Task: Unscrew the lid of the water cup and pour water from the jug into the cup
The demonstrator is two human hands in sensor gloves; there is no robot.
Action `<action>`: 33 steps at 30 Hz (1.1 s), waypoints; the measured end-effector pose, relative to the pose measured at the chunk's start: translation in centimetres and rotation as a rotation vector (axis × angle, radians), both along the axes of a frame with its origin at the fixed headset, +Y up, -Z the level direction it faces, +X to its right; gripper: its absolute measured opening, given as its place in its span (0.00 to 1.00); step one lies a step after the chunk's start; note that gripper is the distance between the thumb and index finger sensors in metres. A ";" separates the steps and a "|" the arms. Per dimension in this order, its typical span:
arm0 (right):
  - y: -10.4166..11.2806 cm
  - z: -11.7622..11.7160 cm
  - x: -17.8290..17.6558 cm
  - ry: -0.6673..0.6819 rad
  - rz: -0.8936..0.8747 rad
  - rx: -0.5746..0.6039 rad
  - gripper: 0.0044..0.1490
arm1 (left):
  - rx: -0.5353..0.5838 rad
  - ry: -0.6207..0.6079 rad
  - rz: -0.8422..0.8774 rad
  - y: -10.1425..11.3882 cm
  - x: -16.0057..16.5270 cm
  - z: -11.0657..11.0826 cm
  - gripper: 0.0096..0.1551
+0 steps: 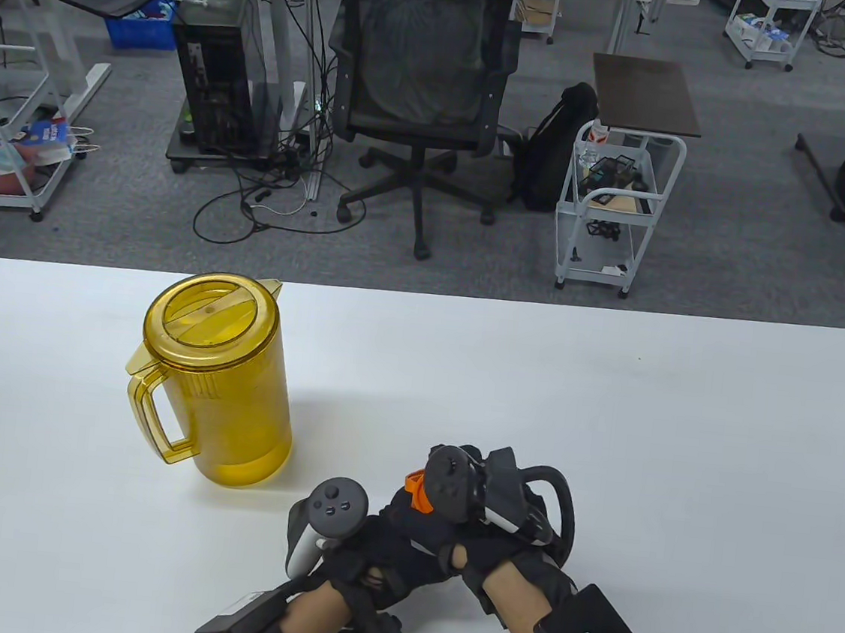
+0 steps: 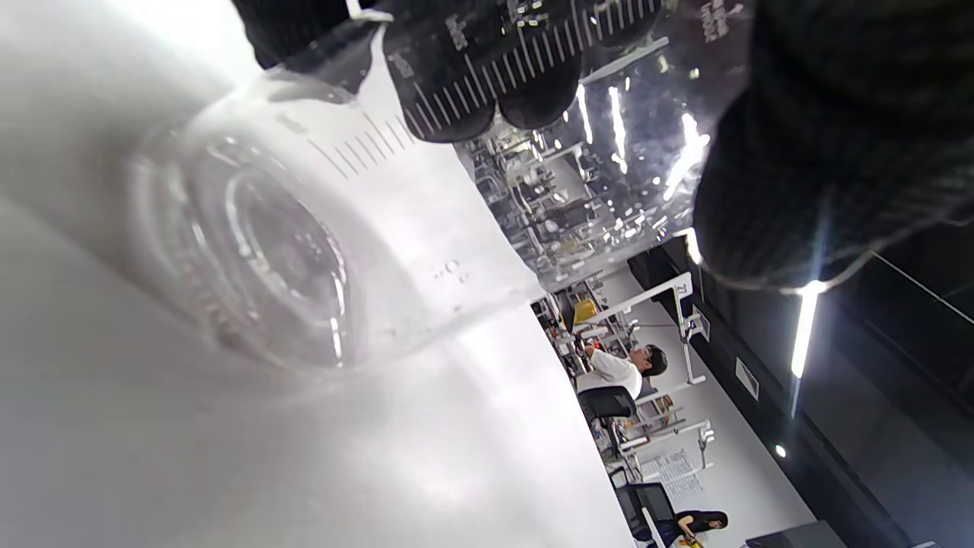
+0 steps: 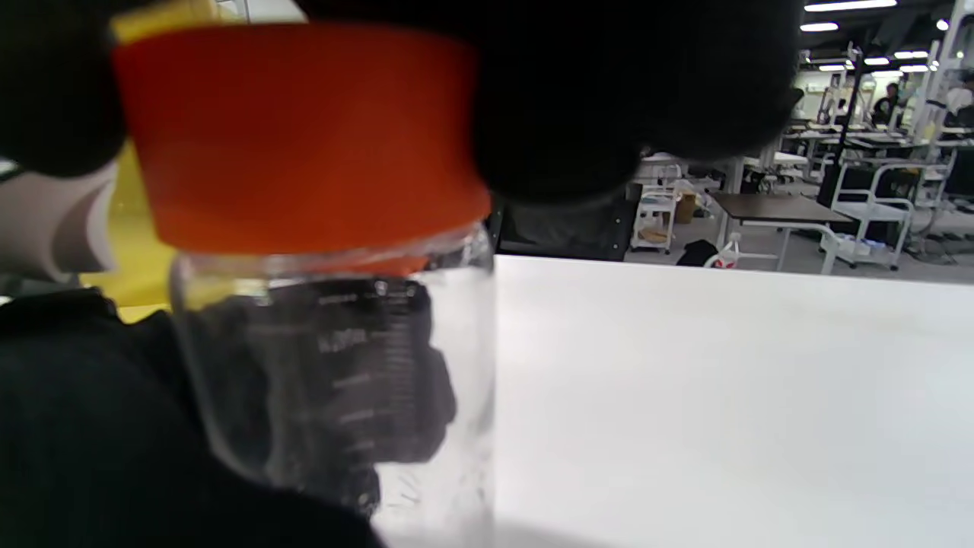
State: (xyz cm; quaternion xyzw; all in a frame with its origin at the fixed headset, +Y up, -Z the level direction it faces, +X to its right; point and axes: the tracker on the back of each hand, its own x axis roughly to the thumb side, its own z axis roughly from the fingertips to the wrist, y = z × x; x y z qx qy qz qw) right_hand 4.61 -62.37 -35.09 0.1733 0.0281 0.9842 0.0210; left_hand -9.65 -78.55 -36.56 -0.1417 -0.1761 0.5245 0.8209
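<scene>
A clear water cup (image 3: 342,396) with printed scale marks stands on the white table (image 1: 607,426) near the front edge, mostly hidden by both hands in the table view. My left hand (image 1: 376,545) grips its body; its fingers (image 2: 487,84) wrap the clear wall (image 2: 319,228). My right hand (image 1: 471,502) sits on top, curled round the orange lid (image 3: 297,137), of which a sliver (image 1: 417,491) shows in the table view. The yellow jug (image 1: 223,378), lid on, handle towards the left, stands upright to the left of the hands.
An office chair (image 1: 423,98) and a white trolley (image 1: 615,208) stand on the floor beyond the table's far edge. The white table stretches wide to the right of the hands (image 3: 723,396).
</scene>
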 end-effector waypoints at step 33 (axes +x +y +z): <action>0.1 1.3 0.0 0.037 0.045 0.146 0.58 | -0.001 -0.039 -0.005 0.0 -0.2 0.1 0.68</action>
